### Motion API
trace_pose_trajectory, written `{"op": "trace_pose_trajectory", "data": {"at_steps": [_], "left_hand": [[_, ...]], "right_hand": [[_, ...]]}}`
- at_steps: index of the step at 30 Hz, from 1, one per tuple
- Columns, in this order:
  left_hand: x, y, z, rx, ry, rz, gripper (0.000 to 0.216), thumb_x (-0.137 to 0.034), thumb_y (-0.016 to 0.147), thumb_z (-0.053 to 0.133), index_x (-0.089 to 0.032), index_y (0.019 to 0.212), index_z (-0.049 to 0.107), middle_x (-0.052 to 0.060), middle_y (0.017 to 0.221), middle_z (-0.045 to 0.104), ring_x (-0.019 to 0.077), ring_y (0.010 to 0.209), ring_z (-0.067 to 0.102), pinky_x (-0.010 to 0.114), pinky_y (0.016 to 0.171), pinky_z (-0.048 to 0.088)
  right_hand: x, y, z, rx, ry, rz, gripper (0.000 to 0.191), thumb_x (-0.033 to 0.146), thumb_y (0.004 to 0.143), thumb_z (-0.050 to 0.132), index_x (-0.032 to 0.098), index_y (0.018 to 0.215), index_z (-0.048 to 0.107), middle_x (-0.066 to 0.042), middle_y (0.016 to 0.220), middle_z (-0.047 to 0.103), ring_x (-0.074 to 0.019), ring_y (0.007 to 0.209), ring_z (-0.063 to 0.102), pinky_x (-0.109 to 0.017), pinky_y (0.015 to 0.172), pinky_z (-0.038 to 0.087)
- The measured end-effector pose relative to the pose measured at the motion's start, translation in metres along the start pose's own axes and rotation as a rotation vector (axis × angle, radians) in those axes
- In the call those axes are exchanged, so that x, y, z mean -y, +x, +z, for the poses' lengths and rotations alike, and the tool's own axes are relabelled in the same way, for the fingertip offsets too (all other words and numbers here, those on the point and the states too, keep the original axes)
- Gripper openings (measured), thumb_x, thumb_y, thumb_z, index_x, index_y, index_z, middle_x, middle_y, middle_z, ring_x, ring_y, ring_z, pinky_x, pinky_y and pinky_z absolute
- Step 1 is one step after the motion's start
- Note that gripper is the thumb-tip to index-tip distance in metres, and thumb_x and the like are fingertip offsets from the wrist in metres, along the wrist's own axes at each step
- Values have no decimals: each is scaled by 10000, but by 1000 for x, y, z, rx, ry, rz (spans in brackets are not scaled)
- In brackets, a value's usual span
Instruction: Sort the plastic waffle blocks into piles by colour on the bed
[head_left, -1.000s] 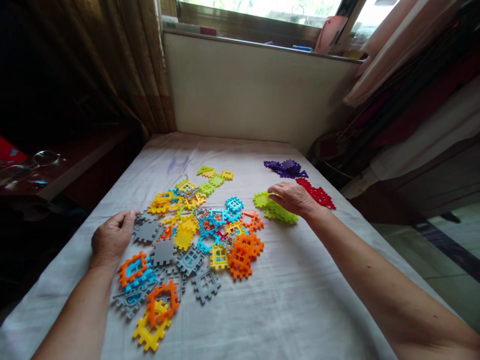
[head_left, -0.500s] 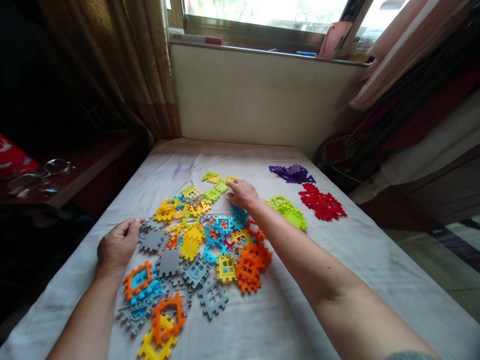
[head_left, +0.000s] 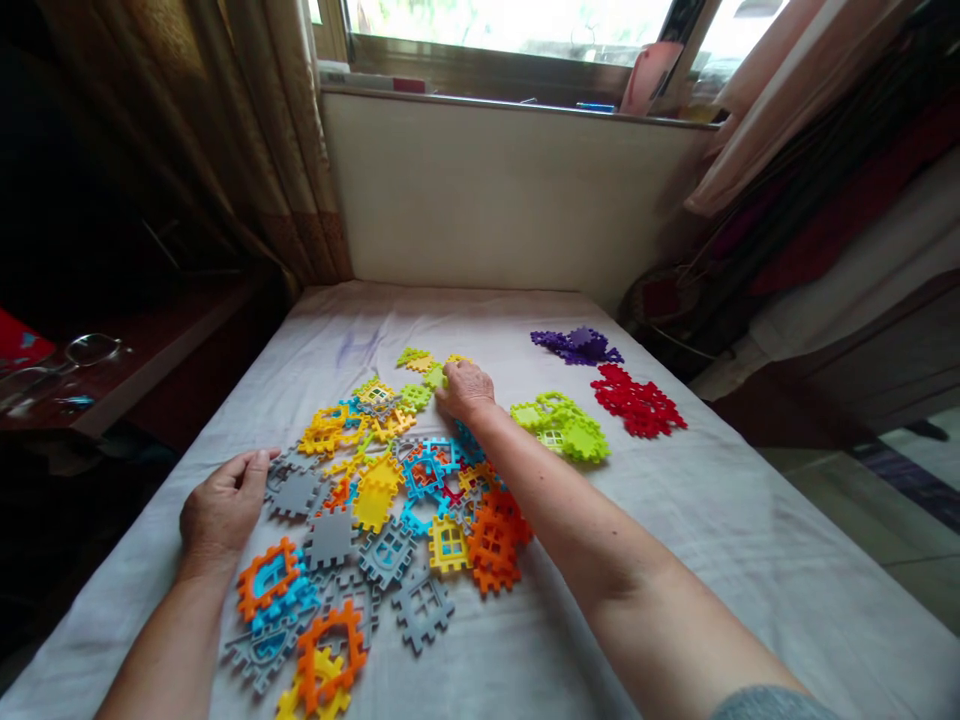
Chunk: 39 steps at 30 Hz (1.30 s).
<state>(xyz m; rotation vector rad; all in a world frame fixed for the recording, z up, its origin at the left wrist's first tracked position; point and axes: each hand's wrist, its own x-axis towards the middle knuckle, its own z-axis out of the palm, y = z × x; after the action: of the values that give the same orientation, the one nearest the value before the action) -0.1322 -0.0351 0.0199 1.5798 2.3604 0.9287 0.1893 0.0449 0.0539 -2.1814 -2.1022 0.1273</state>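
My left hand (head_left: pixel 219 505) rests at the left edge of the pile, beside the grey interlocking tiles (head_left: pixel 295 492). Its index finger stretches out and the thumb lies near it; nothing shows in its grasp. Further off, my right hand (head_left: pixel 466 388) reaches to the pile's back end. Its fingers bend down and close on a light green interlocking tile (head_left: pixel 435 377), with the fingertips partly hidden. Around it lie another light green tile (head_left: pixel 414 397) and yellow tiles (head_left: pixel 322 430). Blue window-shaped tiles (head_left: pixel 424 512) and orange tiles (head_left: pixel 495 540) are nearer to me, partly under my right forearm.
On the right of the sheet-covered bed (head_left: pixel 675 560) lie separate heaps: light green tiles (head_left: pixel 581 435), red tiles (head_left: pixel 637 402) and purple tiles (head_left: pixel 579 345). A dark side table (head_left: pixel 187 365) with glasses (head_left: pixel 94 348) stands left. A wall (head_left: pixel 517 195) and window sill close the far end.
My right hand has shifted slightly over the light green tile at the back, and more of the light green heap shows beside my forearm. The whole view has slid a little left.
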Motion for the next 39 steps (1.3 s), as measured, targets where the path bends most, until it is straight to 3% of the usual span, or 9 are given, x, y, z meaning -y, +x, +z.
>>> {"op": "trace_pose_trajectory", "data": {"at_steps": [5, 10, 15, 22, 27, 31, 35, 39], "left_hand": [[-3, 0, -1, 11, 2, 5, 242, -350, 881, 579, -264, 975, 784, 4, 878, 769, 142, 741, 627, 200, 574, 384], [-4, 1, -1, 45, 42, -25, 276, -354, 896, 560, -259, 1038, 777, 21, 952, 774, 149, 768, 627, 212, 604, 388], [-3, 0, 0, 22, 39, 2, 255, -366, 886, 575, -268, 999, 782, 6, 878, 765, 140, 704, 598, 208, 574, 375], [-7, -2, -1, -3, 23, 7, 224, -331, 876, 591, -269, 967, 786, -6, 839, 758, 126, 662, 576, 204, 552, 358], [-6, -2, -2, 4, -1, -23, 227, -322, 873, 587, -264, 967, 785, 2, 889, 771, 139, 733, 623, 201, 579, 383], [-5, -1, -2, 7, -8, -35, 237, -332, 872, 582, -262, 972, 785, 5, 904, 773, 150, 770, 643, 204, 595, 397], [-4, -1, -1, 8, -29, -34, 231, -328, 865, 577, -262, 942, 785, 0, 891, 773, 145, 768, 648, 199, 597, 405], [-4, -1, -2, -15, -53, 11, 208, -337, 845, 594, -268, 900, 783, -12, 855, 771, 142, 740, 638, 195, 574, 400]], "right_hand": [[-41, -28, -27, -56, -6, 59, 372, 390, 949, 532, 213, 1263, 624, -115, 1273, 666, -246, 1152, 616, -331, 942, 483], [-100, -60, -48, -9, -123, 162, 381, 390, 935, 537, 189, 1231, 670, -133, 1266, 679, -280, 1147, 630, -354, 918, 490], [-122, -79, -53, 50, -179, 181, 339, 396, 902, 594, 232, 1170, 721, -137, 1205, 705, -305, 1113, 647, -394, 886, 500], [-93, -65, -58, 52, -186, 65, 377, 419, 935, 553, 220, 1209, 719, -134, 1220, 693, -287, 1157, 623, -385, 969, 477], [-41, -23, -30, 64, -132, -89, 392, 333, 965, 497, 291, 1323, 651, -92, 1274, 670, -238, 1191, 604, -324, 982, 473], [-9, 7, -13, 108, -113, -73, 395, 340, 975, 463, 241, 1298, 669, -145, 1288, 647, -264, 1200, 602, -347, 945, 504], [1, 22, -8, 112, -106, -40, 390, 291, 970, 466, 159, 1253, 701, -201, 1287, 632, -279, 1208, 600, -344, 947, 507], [1, 18, -6, 108, -91, -67, 371, 228, 950, 488, 159, 1243, 705, -183, 1286, 639, -260, 1209, 600, -302, 953, 496]]}}
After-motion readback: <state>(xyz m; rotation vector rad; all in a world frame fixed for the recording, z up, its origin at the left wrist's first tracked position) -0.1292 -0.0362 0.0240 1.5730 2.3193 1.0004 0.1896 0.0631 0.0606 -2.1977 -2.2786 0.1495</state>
